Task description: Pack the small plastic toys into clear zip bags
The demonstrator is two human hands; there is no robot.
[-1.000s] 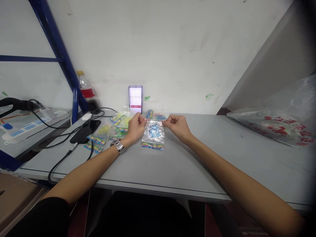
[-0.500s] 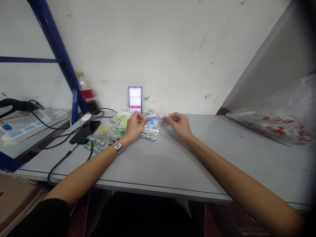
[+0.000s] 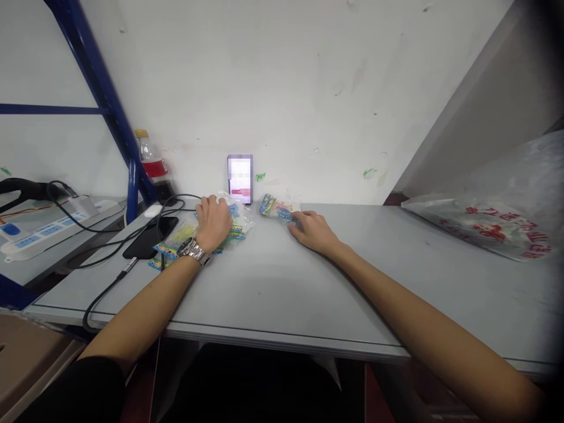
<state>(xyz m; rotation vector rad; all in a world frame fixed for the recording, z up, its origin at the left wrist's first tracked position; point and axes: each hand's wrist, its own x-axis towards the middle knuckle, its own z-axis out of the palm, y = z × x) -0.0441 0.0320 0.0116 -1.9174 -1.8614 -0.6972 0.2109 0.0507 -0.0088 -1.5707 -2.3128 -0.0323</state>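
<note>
My left hand (image 3: 214, 224), with a metal watch (image 3: 194, 251) at its wrist, is over the pile on the left. Its bent fingers are on a clear plastic packet (image 3: 240, 212) with something blue inside; the fingertips are partly hidden. Under and beside that hand lie more packets (image 3: 170, 244) with colourful printed strips and yellowish contents. To the right, my right hand (image 3: 314, 232) is closed at the near edge of another clear packet (image 3: 282, 210). That one has a colourful strip at its left end and blue and orange-pink contents.
A lit phone (image 3: 240, 179) leans against the wall. At left are a dark phone (image 3: 150, 238) with cables, a white case (image 3: 153, 210), a cola bottle (image 3: 154, 164) and a power strip (image 3: 61, 226). A large plastic bag (image 3: 489, 226) lies at right.
My left hand has moved left with the blue packet onto the pile. My right hand has come slightly lower and is now at a different packet near the wall.
</note>
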